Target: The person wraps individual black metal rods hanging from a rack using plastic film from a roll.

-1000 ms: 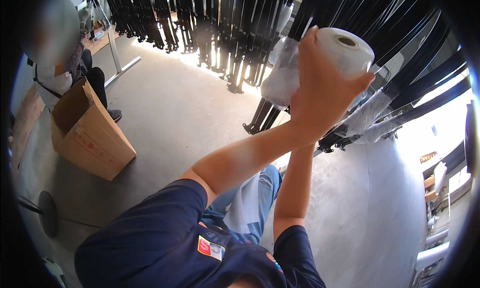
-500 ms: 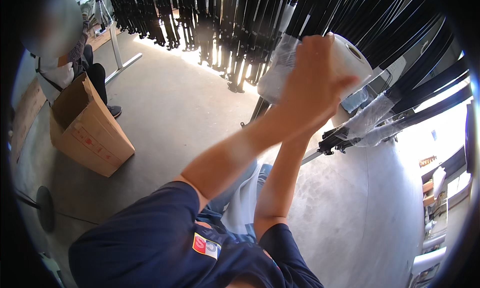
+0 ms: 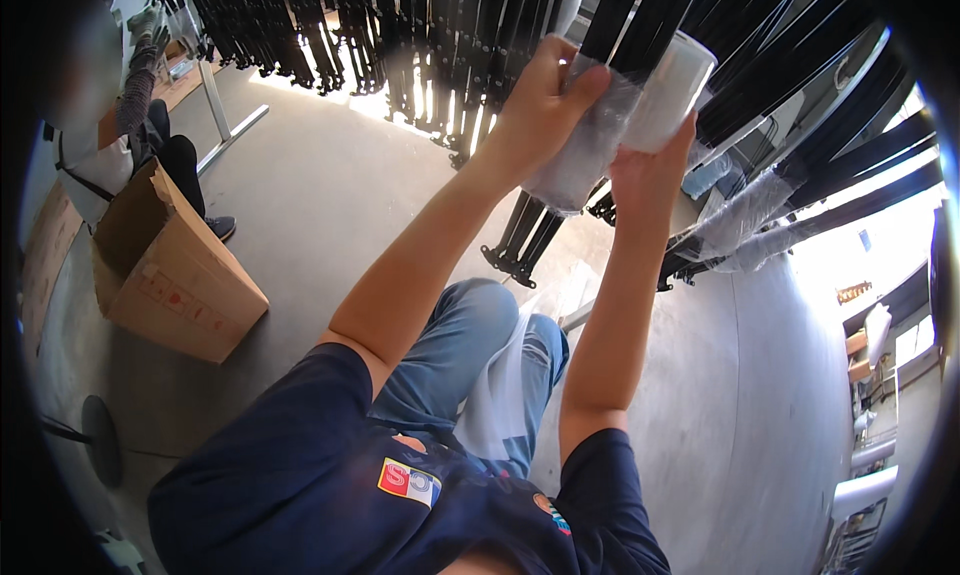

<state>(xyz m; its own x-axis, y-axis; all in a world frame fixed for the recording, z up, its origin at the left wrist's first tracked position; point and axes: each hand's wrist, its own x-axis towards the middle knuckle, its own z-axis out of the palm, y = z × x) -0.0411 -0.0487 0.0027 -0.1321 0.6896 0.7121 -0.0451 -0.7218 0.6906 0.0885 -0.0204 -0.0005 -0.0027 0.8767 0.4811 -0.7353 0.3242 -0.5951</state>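
Observation:
My right hand (image 3: 652, 167) holds a roll of clear stretch film (image 3: 670, 93) from its lower end, thumb along one side. The roll stands tilted beside a bundle of long black bars (image 3: 625, 17). Clear film (image 3: 590, 140) is wound around that bundle and stretches across to the roll. My left hand (image 3: 548, 105) grips the bundle's left side, its thumb over the wrapped bars and its other fingers partly hidden behind them. Below the film, the bars' lower ends (image 3: 520, 240) hang free above the floor.
Many black bars (image 3: 400, 45) hang in a row across the back. Film-wrapped bundles (image 3: 750, 215) jut in at right. An open cardboard box (image 3: 190, 275) stands on the floor at left, by a seated person (image 3: 150, 125). A round stand base (image 3: 100, 440) is at lower left.
My hands were crossed close together over the roll. Now they are apart: the left has moved back onto the bundle, and the right holds the roll more upright on the bundle's right side.

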